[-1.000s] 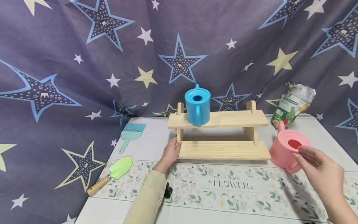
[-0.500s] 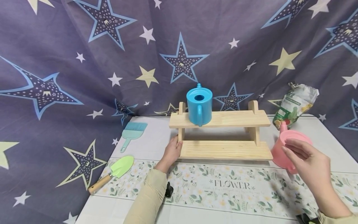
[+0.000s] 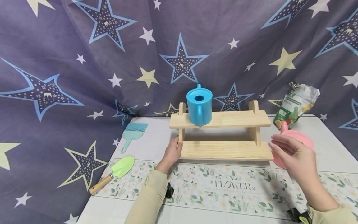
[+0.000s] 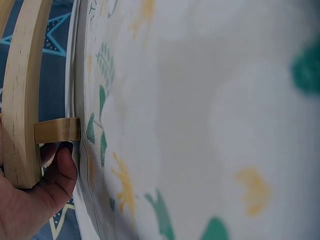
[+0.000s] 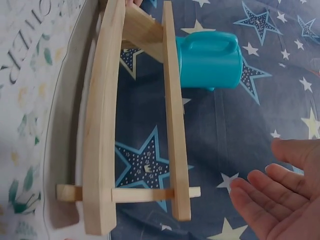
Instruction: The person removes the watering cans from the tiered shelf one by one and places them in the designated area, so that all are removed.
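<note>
A two-tier wooden shelf [image 3: 226,150] stands on the table, its boards running left to right. My left hand [image 3: 172,152] grips its left end; in the left wrist view the fingers [image 4: 64,172] curl beneath the lower board. On the upper board, towards the left, sits a blue watering can [image 3: 205,109] with its handle facing me. My right hand [image 3: 297,157] hovers by the shelf's right end, holding nothing, fingers loosely bent. Behind it a pink watering can [image 3: 303,137] is partly hidden. The right wrist view shows the right palm [image 5: 295,205] beside the shelf's end.
A teal brush [image 3: 132,133] and a green trowel [image 3: 123,167] with a wooden handle lie at the left. A clipped plastic bag [image 3: 296,102] stands at the back right. The table [image 3: 223,211] wears a flower-printed cover; a star-patterned cloth [image 3: 218,28] hangs behind.
My right hand has moved left from beside the pink watering can's handle to the shelf's right end, covering more of that can. My left hand keeps its grip on the shelf.
</note>
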Demonstrator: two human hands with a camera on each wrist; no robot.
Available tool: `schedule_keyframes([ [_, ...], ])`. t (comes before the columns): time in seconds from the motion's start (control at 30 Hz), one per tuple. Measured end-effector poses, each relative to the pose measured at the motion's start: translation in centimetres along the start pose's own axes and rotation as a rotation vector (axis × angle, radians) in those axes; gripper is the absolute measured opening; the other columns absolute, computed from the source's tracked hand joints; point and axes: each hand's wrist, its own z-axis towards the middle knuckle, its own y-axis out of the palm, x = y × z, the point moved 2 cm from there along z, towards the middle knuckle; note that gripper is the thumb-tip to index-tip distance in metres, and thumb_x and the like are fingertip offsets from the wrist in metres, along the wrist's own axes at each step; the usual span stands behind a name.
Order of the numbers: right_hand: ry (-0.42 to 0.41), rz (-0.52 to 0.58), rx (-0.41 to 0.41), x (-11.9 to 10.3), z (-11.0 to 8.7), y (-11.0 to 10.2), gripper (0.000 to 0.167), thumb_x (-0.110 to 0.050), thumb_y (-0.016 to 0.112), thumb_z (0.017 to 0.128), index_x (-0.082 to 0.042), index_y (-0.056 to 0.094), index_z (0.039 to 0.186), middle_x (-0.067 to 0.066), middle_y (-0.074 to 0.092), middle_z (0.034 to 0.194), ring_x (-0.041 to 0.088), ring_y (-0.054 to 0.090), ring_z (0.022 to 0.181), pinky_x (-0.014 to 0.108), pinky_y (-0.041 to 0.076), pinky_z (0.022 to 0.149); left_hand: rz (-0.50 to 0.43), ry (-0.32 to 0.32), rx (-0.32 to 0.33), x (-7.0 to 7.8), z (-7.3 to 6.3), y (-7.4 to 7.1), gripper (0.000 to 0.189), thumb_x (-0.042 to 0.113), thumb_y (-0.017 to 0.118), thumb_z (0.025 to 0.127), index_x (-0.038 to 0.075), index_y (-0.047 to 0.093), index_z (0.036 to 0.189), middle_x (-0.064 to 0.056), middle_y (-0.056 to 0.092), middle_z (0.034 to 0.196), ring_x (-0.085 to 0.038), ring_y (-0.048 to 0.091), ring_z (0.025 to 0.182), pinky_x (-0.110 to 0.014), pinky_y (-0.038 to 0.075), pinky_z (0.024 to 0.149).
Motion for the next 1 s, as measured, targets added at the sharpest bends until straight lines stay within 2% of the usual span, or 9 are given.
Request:
schedule_keyframes([
  [0.23, -0.001, 0.039, -0.023, -0.8, 0.4, 1.0, 0.029, 0.002, 0.076, 0.083, 0.003, 0.070, 0.111, -0.015, 0.070, 0.097, -0.010, 0.064, 0.088, 0.005, 0.050, 0.075, 0.007, 0.007, 0.005, 0.0, -0.1, 0.1, 0.048, 0.024, 0.041, 0.105, 0.002, 0.037, 0.148, -0.018, 0.045, 0.142, -0.034, 0.043, 0.133, -0.047, 0.033, 0.112],
  [0.4, -0.001, 0.047, -0.039, -1.3, 0.5, 1.9, 0.028, 0.001, 0.077, 0.082, 0.002, 0.070, 0.110, -0.001, 0.074, 0.097, -0.009, 0.065, 0.085, 0.007, 0.051, 0.073, 0.006, -0.002, 0.002, 0.0, 0.0, 0.1, 0.048, 0.024, 0.041, 0.105, 0.003, 0.037, 0.148, -0.017, 0.045, 0.142, -0.033, 0.044, 0.133, -0.047, 0.034, 0.112],
  [0.5, -0.008, 0.054, -0.046, -1.6, 0.6, 2.3, 0.029, 0.002, 0.077, 0.081, 0.001, 0.071, 0.110, 0.004, 0.074, 0.098, -0.008, 0.065, 0.085, 0.007, 0.051, 0.073, 0.006, -0.012, -0.004, 0.0, 0.0, 0.1, 0.049, 0.025, 0.041, 0.105, 0.004, 0.036, 0.149, -0.016, 0.045, 0.142, -0.033, 0.043, 0.133, -0.047, 0.033, 0.113],
  [0.73, -0.035, 0.124, -0.087, -2.4, 1.0, 3.2, 0.028, 0.003, 0.076, 0.083, 0.002, 0.070, 0.110, -0.018, 0.069, 0.097, -0.006, 0.066, 0.087, 0.009, 0.052, 0.075, 0.003, -0.005, 0.000, 0.1, 0.0, 0.1, 0.049, 0.025, 0.041, 0.105, 0.003, 0.036, 0.148, -0.017, 0.045, 0.142, -0.033, 0.043, 0.133, -0.047, 0.033, 0.112],
  [1.0, -0.057, 0.183, -0.119, -3.0, 1.5, 4.4, 0.029, 0.006, 0.074, 0.083, 0.004, 0.069, 0.111, -0.019, 0.068, 0.100, -0.002, 0.067, 0.090, 0.012, 0.053, 0.078, 0.009, 0.005, 0.006, 0.1, 0.0, 0.1, 0.048, 0.024, 0.041, 0.105, 0.002, 0.037, 0.147, -0.018, 0.046, 0.140, -0.034, 0.045, 0.132, -0.048, 0.034, 0.112],
])
